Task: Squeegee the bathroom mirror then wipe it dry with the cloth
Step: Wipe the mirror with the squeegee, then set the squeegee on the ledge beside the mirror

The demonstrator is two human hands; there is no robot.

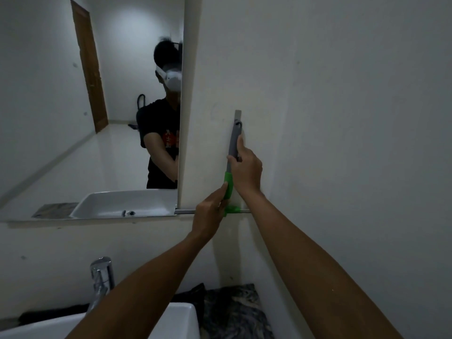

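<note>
A squeegee [233, 143] with a grey handle and a green neck hangs upright on a wall hook, its blade along the bottom at the level of the mirror's lower edge. My right hand [245, 171] grips the grey handle. My left hand [211, 214] holds the green neck just above the blade. The mirror [85, 118] fills the wall to the left and reflects a person, a door and the basin. A dark cloth [193, 297] lies on the counter beside the basin, below my arms.
A white basin [181, 321] sits at the bottom, with a chrome tap [101, 277] at its back. A marbled counter [234, 311] lies right of the basin. Plain white wall fills the right side.
</note>
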